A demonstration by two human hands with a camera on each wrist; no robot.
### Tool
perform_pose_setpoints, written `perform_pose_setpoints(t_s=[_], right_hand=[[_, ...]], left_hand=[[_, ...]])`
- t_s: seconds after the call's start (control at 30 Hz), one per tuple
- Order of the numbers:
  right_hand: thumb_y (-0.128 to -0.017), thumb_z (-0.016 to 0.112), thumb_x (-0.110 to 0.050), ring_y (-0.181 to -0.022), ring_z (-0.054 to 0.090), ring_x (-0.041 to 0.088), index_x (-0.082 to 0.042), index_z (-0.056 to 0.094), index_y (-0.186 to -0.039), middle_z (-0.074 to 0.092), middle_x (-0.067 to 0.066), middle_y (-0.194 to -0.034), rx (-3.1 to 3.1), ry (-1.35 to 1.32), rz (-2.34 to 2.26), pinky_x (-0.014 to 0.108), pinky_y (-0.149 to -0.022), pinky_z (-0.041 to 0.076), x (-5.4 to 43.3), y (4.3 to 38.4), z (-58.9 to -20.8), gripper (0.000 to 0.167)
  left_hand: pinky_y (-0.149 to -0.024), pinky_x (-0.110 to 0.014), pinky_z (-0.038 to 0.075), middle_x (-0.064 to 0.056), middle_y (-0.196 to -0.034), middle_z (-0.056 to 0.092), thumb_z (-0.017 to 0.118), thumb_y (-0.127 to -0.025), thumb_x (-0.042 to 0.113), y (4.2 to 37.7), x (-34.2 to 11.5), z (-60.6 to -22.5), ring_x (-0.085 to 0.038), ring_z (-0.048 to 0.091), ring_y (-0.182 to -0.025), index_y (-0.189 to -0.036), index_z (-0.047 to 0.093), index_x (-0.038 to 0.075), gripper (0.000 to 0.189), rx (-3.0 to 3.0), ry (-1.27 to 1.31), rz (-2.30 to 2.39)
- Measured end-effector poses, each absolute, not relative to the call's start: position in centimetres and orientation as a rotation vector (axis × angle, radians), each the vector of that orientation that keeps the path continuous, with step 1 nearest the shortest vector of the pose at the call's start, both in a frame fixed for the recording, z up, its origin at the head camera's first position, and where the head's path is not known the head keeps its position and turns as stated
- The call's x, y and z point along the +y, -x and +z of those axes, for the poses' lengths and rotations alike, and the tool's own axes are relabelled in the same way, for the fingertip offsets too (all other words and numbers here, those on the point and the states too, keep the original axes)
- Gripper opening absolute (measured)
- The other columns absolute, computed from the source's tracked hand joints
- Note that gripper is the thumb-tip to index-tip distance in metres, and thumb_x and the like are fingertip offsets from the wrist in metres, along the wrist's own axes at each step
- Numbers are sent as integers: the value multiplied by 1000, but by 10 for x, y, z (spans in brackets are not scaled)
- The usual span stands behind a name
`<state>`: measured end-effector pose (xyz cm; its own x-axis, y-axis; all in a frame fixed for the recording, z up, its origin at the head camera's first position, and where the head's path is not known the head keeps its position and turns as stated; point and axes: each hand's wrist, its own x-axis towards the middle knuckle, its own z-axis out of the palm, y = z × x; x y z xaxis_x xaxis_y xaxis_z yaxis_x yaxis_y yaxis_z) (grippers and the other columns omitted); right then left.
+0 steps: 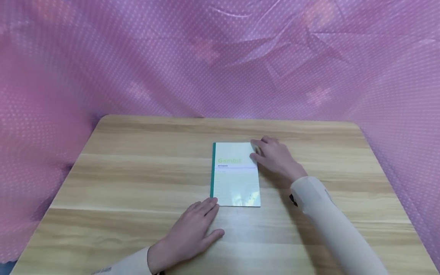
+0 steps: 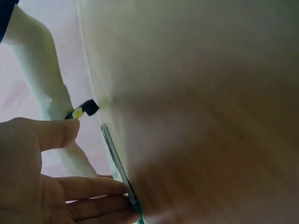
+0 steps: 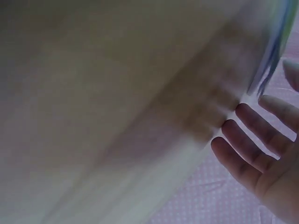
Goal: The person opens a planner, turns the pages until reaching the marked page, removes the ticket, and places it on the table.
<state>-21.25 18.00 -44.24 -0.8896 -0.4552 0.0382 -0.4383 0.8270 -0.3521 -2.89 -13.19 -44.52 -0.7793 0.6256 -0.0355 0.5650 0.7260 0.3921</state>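
1. Pale-green rectangular paper notebook (image 1: 236, 185) with a green spine (image 1: 212, 168) lay on a pale wood-grain table (image 1: 120, 183).
2. Bare left hand (image 1: 189, 232), fingers straight, close together, touched its lower-left corner.
3. Bare right hand (image 1: 276, 156), fingers spread, touched its upper-right edge.

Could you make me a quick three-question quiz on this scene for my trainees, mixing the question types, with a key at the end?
1. In the head view, which corner of the notebook is the left hand at?
A) far left
B) near left
C) near right

2. True or false: the right hand is at the notebook's far-right corner.

3. Fill in the colour: the strip down the notebook's left edge is ____.

Key: 1. B; 2. True; 3. green.
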Motion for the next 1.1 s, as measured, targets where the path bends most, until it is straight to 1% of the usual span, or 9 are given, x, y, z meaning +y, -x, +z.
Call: perform_pose_setpoints(t_s=[0.1,0.27,0.33,0.5,0.63,0.8,0.87,0.97,1.1], right_hand=[[-107,72,-32,-105,65,38,-6,63,-150,68,17,-113,2992,712,-542,57,-89,56,179,220,-440,51],[-106,73,-31,-103,66,35,-6,66,-147,69,15,-114,2994,691,-586,54,-88,56,179,221,-437,48],[-105,74,-30,-106,66,35,-5,67,-145,70,15,-118,3006,700,-628,55,-91,56,179,221,-437,48],[-103,77,-28,-103,66,32,-3,71,-139,69,15,-121,3046,739,-736,53,-94,55,173,219,-437,44],[-102,78,-23,-100,65,32,-1,74,-133,69,16,-118,3080,758,-791,51,-90,55,169,218,-436,38],[-102,78,-19,-94,67,30,-3,78,-125,69,13,-109,3104,679,-894,46,-82,56,164,216,-432,28],[-102,78,-18,-89,67,27,-5,78,-123,70,11,-102,3105,625,-937,43,-78,56,161,216,-431,24],[-104,76,-16,-76,64,22,-7,79,-121,70,5,-89,3085,558,-1004,40,-69,54,157,215,-427,20],[-107,72,-20,-66,59,20,-8,78,-123,67,1,-78,3023,515,-1134,37,-59,49,154,214,-422,21]], left_hand=[[-117,-56,42,-23,-159,54,67,-107,47,30,-126,-442,-37,50,-148,-147,61,-7,68,2774,-943,537],[-117,-54,43,-24,-154,58,69,-104,50,30,-118,-436,-38,53,-146,-143,63,-8,69,2778,-913,520],[-117,-53,43,-24,-152,59,70,-104,50,29,-117,-435,-38,54,-145,-140,64,-8,69,2785,-905,509],[-114,-53,46,-24,-148,63,70,-102,53,24,-114,-436,-38,58,-141,-136,67,-8,70,2813,-898,475],[-112,-53,47,-24,-146,64,68,-102,56,22,-112,-436,-38,59,-140,-135,68,-8,72,2812,-886,445],[-114,-54,46,-22,-151,61,66,-102,59,20,-109,-435,-38,56,-143,-140,66,-7,76,2761,-823,418],[-115,-54,45,-22,-152,60,66,-102,60,19,-109,-435,-37,54,-144,-141,65,-6,76,2750,-805,413],[-115,-54,44,-22,-153,60,65,-102,60,18,-108,-434,-37,54,-145,-141,65,-6,77,2746,-792,423],[-116,-55,43,-22,-154,59,64,-103,61,18,-107,-432,-37,53,-146,-142,66,-6,78,2737,-774,441]])
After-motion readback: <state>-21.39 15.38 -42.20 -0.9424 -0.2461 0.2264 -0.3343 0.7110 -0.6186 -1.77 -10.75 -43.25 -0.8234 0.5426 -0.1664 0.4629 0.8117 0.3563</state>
